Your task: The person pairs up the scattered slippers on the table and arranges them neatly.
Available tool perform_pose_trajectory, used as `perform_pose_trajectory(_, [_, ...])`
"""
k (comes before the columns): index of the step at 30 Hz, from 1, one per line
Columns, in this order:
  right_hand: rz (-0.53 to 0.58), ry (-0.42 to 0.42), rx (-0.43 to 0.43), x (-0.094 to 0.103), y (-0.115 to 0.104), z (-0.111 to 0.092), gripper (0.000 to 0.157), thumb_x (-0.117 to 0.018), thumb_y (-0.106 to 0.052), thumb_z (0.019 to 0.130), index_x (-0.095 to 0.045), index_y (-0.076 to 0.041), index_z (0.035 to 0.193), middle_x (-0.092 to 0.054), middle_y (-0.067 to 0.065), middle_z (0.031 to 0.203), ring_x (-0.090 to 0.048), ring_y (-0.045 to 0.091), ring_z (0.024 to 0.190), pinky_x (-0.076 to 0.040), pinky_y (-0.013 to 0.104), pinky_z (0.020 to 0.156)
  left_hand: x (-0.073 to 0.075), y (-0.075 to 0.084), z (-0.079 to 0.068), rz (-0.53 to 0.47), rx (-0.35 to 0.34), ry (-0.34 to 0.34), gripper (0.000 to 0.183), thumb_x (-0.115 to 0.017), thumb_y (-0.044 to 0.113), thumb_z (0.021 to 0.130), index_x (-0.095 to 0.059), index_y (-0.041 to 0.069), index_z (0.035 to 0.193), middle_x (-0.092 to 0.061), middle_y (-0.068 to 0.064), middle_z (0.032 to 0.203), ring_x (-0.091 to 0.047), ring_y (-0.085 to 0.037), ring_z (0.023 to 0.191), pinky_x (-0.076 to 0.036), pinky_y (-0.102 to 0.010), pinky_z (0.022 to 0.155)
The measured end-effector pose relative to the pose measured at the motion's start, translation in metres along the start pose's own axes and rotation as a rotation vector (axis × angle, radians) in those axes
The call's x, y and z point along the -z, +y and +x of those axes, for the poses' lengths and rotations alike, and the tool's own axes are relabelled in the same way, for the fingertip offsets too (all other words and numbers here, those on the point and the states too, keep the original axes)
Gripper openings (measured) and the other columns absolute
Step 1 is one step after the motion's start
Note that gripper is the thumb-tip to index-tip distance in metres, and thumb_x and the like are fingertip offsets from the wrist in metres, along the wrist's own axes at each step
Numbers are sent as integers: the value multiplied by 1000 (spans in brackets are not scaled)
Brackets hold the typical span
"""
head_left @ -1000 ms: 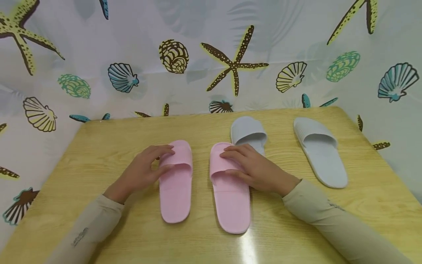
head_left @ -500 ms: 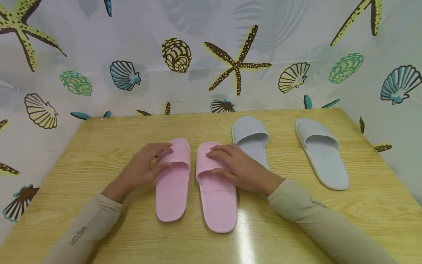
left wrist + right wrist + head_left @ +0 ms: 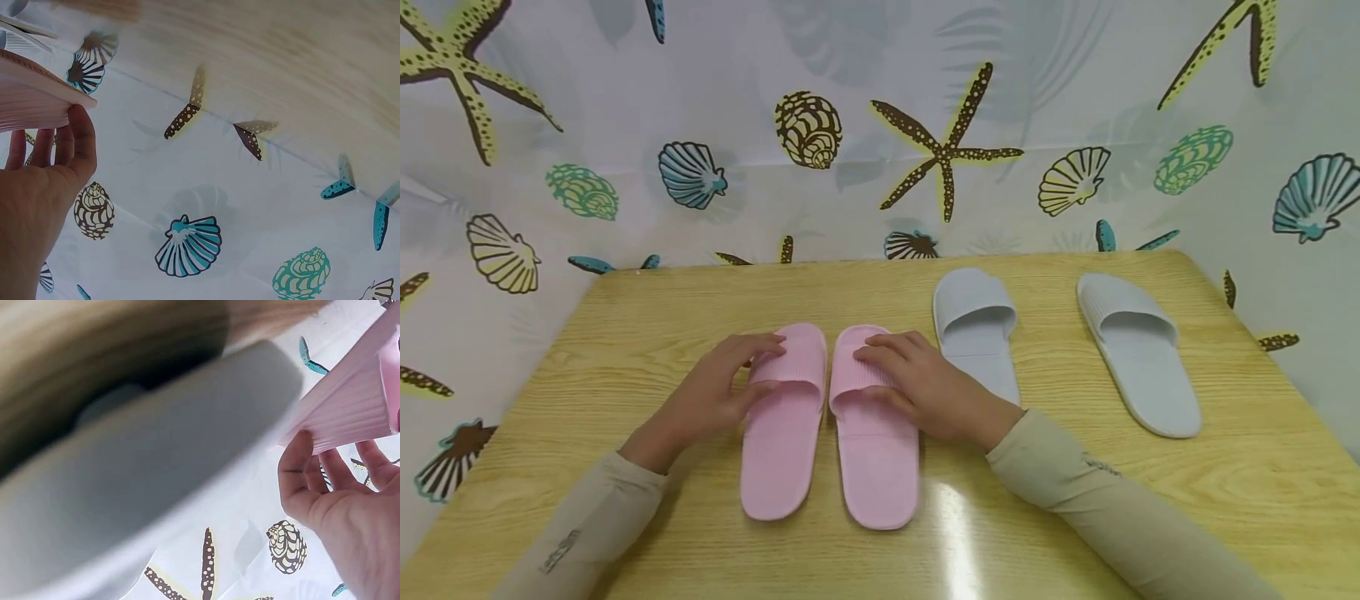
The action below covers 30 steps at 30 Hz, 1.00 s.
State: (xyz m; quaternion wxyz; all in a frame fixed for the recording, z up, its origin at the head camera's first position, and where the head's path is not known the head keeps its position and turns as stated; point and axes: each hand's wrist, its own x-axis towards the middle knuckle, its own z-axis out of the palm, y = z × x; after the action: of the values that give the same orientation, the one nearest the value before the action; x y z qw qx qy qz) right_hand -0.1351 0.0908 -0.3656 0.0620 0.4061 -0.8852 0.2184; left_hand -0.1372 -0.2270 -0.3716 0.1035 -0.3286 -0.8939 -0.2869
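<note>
Two pink open-toe slippers lie side by side on the table in the head view, a narrow gap between them. My left hand [image 3: 715, 392] grips the left pink slipper [image 3: 778, 467] by its ribbed strap from the outer side. On the other side, my right hand [image 3: 928, 387] holds the strap of the right pink slipper [image 3: 878, 475], thumb near the strap's opening. The left wrist view shows fingertips against the pink strap [image 3: 28, 103]. In the right wrist view, thumb and fingers touch the ribbed pink strap [image 3: 350, 419].
A pale grey slipper [image 3: 977, 362] lies just right of my right hand, which partly hides its heel. Its angled mate [image 3: 1153, 379] is further right on the wooden table [image 3: 647, 333]. A shell-and-starfish patterned cloth [image 3: 850, 200] stands behind. A blurred pale slipper [image 3: 162, 469] fills much of the right wrist view.
My right hand has slid the right pink slipper leftward, closing most of the gap. The left slipper has shifted slightly left and tilted, with my left hand still holding it.
</note>
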Motion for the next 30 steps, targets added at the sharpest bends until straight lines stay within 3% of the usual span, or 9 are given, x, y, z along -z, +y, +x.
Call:
perform_pose_trajectory(9, [24, -1, -42, -8, -9, 9, 41, -53, -35, 103, -52, -16, 139, -50, 7, 145, -45, 25, 134, -39, 40, 116, 3, 1, -8, 13, 35, -14, 41, -74, 8, 88, -61, 8, 127, -59, -8, 138, -56, -20, 115, -53, -40, 87])
perform_pose_trajectory(16, [-11, 38, -28, -10, -11, 18, 38, -52, -32, 104, -53, -15, 138, -51, 9, 143, -47, 26, 130, -39, 39, 114, 7, -4, -7, 23, 19, 4, 42, -74, 7, 88, -61, 8, 128, -59, -9, 138, -56, -21, 117, -51, -38, 87])
perform_pose_trajectory(26, [-5, 30, -49, -18, -19, 34, 36, -54, -31, 103, -55, -15, 136, -51, 12, 143, -48, 30, 131, -41, 46, 111, 13, -11, -13, 45, 102, -21, 40, -70, 9, 92, -59, 11, 131, -57, -9, 141, -50, -30, 133, -42, -52, 108])
perform_pose_trajectory(30, [-16, 16, -71, -22, -23, 40, 37, -53, -34, 103, -55, -16, 136, -51, 11, 143, -48, 32, 131, -42, 48, 110, 17, -14, -15, 46, 103, -10, 39, -70, 9, 92, -60, 13, 129, -57, -9, 141, -50, -30, 133, -40, -46, 112])
